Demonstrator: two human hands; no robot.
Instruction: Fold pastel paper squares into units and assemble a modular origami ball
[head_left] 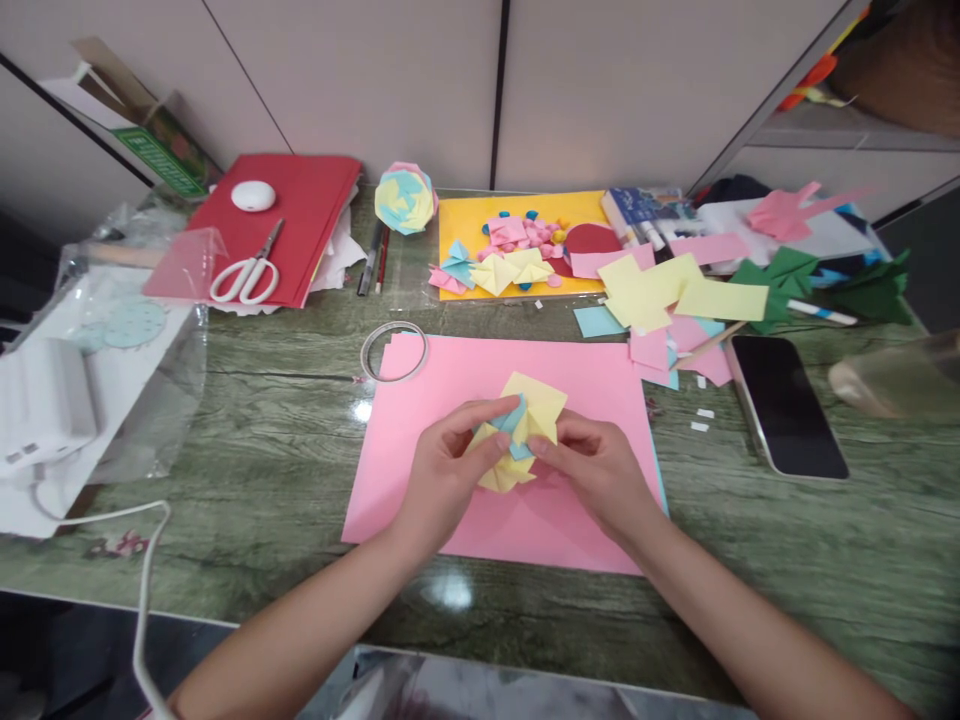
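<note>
Both hands meet over the pink paper sheets and hold one folded paper piece of yellow and light blue. My left hand pinches its left side, with the thumb and index finger pressed on the blue part. On the right edge, my right hand grips the yellow part between thumb and fingers. The fingers hide some of its folds. A finished-looking paper ball in yellow, blue and pink sits at the back. Small folded units lie on the yellow sheet.
White-handled scissors rest on a red folder at back left. A tape roll overlaps the pink sheets' corner. Right of them lie a phone and loose yellow slips. A white cable hangs over the front left edge.
</note>
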